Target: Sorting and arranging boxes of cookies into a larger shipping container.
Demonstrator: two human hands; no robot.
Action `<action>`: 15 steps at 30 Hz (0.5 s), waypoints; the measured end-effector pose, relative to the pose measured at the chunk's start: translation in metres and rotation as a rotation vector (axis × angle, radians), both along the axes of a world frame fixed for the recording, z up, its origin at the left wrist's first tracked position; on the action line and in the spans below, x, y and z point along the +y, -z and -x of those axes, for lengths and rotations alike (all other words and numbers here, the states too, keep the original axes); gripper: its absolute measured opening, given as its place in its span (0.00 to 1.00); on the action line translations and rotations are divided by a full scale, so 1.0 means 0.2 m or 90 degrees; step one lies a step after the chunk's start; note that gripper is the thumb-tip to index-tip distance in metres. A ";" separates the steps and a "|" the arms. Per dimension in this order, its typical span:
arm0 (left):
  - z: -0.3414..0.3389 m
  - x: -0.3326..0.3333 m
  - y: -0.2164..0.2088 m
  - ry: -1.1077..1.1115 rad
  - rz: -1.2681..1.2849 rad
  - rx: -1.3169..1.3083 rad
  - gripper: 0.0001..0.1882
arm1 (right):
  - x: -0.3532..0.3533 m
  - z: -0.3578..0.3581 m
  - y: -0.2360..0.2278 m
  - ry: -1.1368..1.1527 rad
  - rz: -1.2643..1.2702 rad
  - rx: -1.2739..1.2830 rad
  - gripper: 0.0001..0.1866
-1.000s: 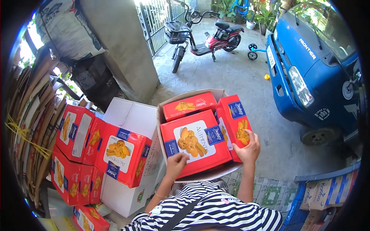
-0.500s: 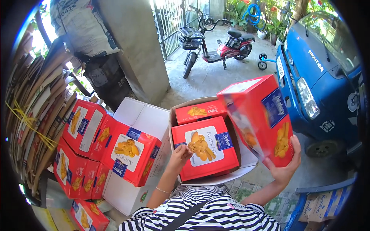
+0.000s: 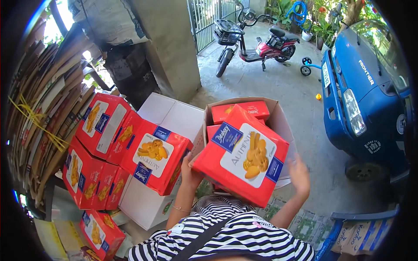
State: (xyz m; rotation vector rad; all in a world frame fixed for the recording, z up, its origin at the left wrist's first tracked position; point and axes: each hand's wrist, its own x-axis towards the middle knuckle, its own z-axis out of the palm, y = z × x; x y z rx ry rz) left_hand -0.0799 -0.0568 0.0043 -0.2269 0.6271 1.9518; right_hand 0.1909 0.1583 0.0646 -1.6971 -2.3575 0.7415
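Note:
A red biscuit box (image 3: 252, 152) with a blue label and a picture of biscuits is tilted above an open carton (image 3: 279, 119). My left hand (image 3: 190, 173) grips its left edge, and its fingers are partly hidden by the box. Off the box's right edge, my right hand (image 3: 299, 177) is raised with its fingers apart and slightly blurred. Inside the carton, another red box (image 3: 257, 109) shows at the far end, and more red lies mostly hidden under the held one.
At left, red biscuit boxes (image 3: 156, 152) are stacked on and beside a white carton (image 3: 172, 114). Bundled flattened cardboard (image 3: 48, 108) stands behind them. A blue truck (image 3: 361, 87) is on the right, a red electric bike (image 3: 261, 48) far ahead, and a blue crate (image 3: 365, 215) lower right.
The red box has come from my right side to over the carton, now turned picture side up. My left hand has moved onto its left edge; my right hand has come off it.

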 end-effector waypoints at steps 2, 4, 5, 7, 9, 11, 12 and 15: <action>0.00 -0.04 0.10 0.056 0.106 0.131 0.27 | -0.05 -0.05 0.14 -0.059 0.302 -0.026 0.33; -0.03 -0.11 0.15 0.050 0.167 0.194 0.25 | -0.17 -0.01 0.33 -0.125 0.203 0.188 0.32; -0.03 -0.16 0.15 0.034 0.199 0.215 0.25 | -0.25 0.05 0.20 -0.088 0.210 0.131 0.33; -0.04 -0.24 0.15 0.011 0.240 0.232 0.24 | -0.27 0.04 0.29 -0.112 0.172 0.200 0.34; -0.02 -0.33 0.13 -0.033 0.248 0.290 0.24 | -0.31 0.10 0.19 -0.170 0.133 0.188 0.35; 0.07 -0.46 0.10 -0.075 0.206 0.335 0.24 | -0.35 0.18 0.07 -0.238 0.131 0.207 0.36; 0.13 -0.54 0.11 -0.104 0.170 0.352 0.24 | -0.39 0.23 0.02 -0.281 0.144 0.201 0.37; 0.23 -0.83 0.03 -0.186 0.146 0.458 0.29 | -0.47 0.46 -0.13 -0.437 0.222 0.178 0.48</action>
